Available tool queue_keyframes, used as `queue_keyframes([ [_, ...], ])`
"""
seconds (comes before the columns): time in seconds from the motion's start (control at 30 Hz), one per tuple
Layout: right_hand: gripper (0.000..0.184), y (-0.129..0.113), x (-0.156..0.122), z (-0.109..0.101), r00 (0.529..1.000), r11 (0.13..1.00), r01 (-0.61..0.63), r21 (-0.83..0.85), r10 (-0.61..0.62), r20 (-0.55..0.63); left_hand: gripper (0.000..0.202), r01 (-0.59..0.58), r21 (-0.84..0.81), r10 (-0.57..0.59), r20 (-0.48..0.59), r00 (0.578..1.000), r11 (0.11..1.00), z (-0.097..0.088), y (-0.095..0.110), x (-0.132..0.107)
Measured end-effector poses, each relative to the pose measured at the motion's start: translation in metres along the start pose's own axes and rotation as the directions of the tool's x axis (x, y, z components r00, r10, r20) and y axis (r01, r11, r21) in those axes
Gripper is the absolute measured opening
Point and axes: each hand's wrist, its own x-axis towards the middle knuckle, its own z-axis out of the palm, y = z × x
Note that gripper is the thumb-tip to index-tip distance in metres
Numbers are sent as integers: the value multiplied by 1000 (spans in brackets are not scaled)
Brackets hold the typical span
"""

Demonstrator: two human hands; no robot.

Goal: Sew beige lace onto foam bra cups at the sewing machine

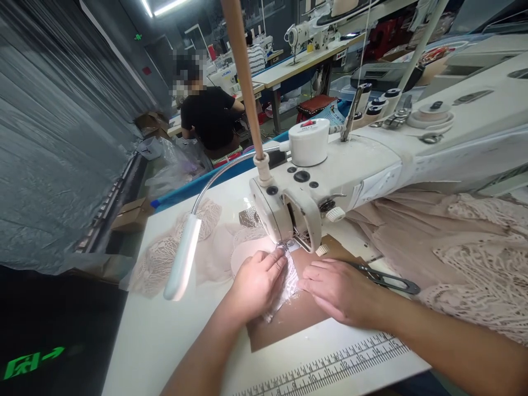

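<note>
A white sewing machine (pixel 330 170) stands across the white table (pixel 165 341). Under its needle area (pixel 289 245) lies a piece of white lace fabric (pixel 289 283) on a brown patch of the table top (pixel 289 324). My left hand (pixel 258 283) presses flat on the lace just left of the needle, fingers stretched toward the presser foot. My right hand (pixel 336 289) lies flat on the fabric to the right of it, fingers together and pointing left. Both hands hold the lace down against the table.
Black thread snips (pixel 388 280) lie behind my right hand. Beige lace fabric (pixel 474 258) is heaped at the right, more lace pieces (pixel 165 253) at the left. A gooseneck lamp (pixel 183 256) hangs over the table. A ruler strip (pixel 330 366) runs along the front edge. Another person (pixel 210 115) sits beyond.
</note>
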Motion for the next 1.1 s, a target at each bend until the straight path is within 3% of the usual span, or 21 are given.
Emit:
queue_keyframes([
  [0.27,25,-2,2,-4,999,1000,-23,6,23,25,36,-16,3,16,29,999,1000,-3,0,2],
  [0.63,28,-3,7,-10,994,992,-103,-75,102,-26,35,6,31,-4,-63,998,999,6,-9,4],
  [0.83,28,-1,7,-10,994,992,-108,-64,108,-3,34,-51,-26,50,-68,996,998,2,-5,0],
  [1.1,32,2,13,-7,987,979,-159,-126,156,-34,37,5,-21,-6,-35,999,1000,0,-8,5],
])
